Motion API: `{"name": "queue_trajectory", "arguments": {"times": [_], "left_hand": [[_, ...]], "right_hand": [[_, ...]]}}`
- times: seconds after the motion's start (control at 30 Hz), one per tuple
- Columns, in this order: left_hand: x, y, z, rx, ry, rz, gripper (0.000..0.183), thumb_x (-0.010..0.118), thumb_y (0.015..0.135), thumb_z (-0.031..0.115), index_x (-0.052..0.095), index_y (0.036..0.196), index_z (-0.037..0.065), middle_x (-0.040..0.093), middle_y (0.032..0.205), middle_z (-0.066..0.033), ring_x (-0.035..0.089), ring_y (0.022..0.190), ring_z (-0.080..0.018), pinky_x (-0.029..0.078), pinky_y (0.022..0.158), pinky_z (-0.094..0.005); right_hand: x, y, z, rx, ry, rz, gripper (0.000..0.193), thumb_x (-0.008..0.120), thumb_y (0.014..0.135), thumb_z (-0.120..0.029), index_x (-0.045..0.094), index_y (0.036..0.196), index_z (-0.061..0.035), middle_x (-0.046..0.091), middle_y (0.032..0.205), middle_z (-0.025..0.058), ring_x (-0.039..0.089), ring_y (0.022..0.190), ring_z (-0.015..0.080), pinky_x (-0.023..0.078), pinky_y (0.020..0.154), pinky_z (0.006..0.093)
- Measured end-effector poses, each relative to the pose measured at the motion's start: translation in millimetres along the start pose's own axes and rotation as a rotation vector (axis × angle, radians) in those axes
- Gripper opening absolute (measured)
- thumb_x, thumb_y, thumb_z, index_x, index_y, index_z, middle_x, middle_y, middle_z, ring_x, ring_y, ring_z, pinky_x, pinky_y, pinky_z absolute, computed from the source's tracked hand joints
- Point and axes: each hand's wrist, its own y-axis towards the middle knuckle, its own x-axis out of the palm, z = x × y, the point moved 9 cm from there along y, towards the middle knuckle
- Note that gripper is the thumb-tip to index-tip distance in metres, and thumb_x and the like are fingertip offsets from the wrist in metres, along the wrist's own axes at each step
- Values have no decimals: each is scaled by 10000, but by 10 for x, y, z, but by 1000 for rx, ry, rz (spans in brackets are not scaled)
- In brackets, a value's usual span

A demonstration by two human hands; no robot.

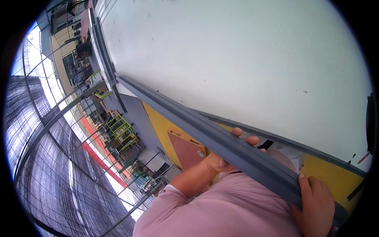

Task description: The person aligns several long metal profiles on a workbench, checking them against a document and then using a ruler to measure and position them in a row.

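A long dark grey profile bar [197, 125], with grooves along its length, runs slantwise from the white table's left corner down to the lower right, in front of my body. My left hand [219, 162] comes from below and wraps around the bar's middle; its fingertips show over the far side. Nearer the lower right end, my right hand [319, 203] is closed over the bar, its thumb side toward the table. Part of my right fingers is hidden by the bar. The bar's far end meets or overlaps the table corner; I cannot tell if it touches.
A large white tabletop [237, 51] with dark grey edging fills the top right. A red-tipped thin tool [363, 157] lies at its right edge. Below are yellow panels [156, 122] and a reddish door [185, 148]. Green metal racks [118, 128] stand on the floor at left.
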Motion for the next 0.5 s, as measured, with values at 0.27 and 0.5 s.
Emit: {"name": "queue_trajectory", "arguments": {"times": [0.27, 0.5], "left_hand": [[139, 57, -8, 102, -25, -118, 832, 785, 963, 122, 333, 1631, 329, 352, 1699, -102, 300, 1563, -477, 299, 1277, -661], [-415, -300, 340, 117, 122, 453, 911, 891, 860, 276, 398, 1626, 263, 436, 1672, -29, 429, 1521, -288, 315, 1269, -625]], "right_hand": [[-41, 148, -4, -176, -105, 198, 527, 648, 870, -150, 613, 1393, -103, 624, 945, 118, 652, 798, 255, 535, 689, 366], [99, 215, 78, -65, 9, 159, 511, 644, 901, -117, 597, 1410, -129, 639, 919, 131, 697, 818, 312, 574, 713, 410]]}}
